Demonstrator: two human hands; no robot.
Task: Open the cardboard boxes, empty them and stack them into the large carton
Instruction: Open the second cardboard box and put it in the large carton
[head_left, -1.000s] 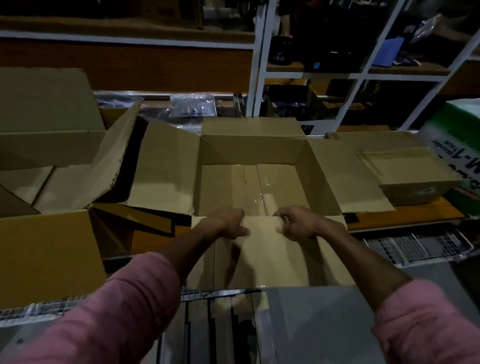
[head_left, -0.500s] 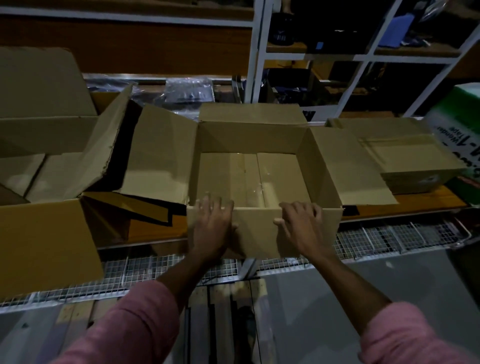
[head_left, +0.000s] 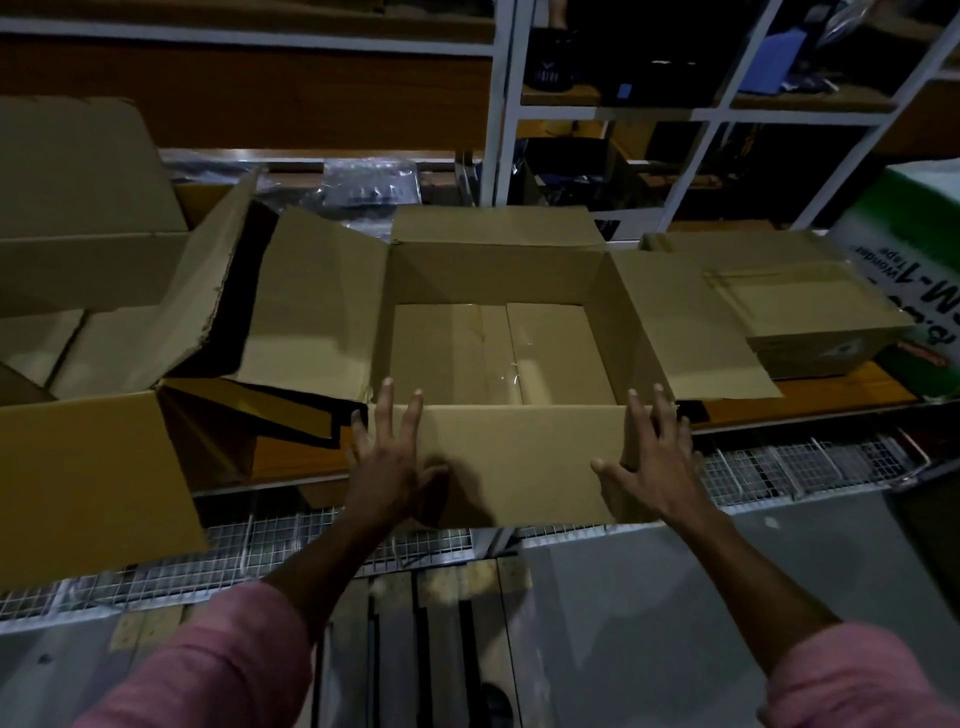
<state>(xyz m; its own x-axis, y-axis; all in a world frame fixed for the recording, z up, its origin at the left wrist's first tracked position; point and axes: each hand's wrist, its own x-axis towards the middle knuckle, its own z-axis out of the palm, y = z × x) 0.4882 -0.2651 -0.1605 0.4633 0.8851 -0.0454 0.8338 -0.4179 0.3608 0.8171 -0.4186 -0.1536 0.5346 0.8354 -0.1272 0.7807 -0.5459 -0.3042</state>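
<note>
open box (head_left: 498, 332) sits btwn both hands. left grip (head_left: 387, 467) flat on its near wall, fingers straight. right grip (head_left: 652, 467) splayed at near-right corner, holding nothing.

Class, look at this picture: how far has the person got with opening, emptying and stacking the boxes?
Done: the middle box stands open, flaps out, with only its taped bottom showing inside. In hand: the left hand and right hand lie with spread fingers at its near wall's two corners. Left: this box is not yet in the large carton, and the box on the right looks still closed.
</note>
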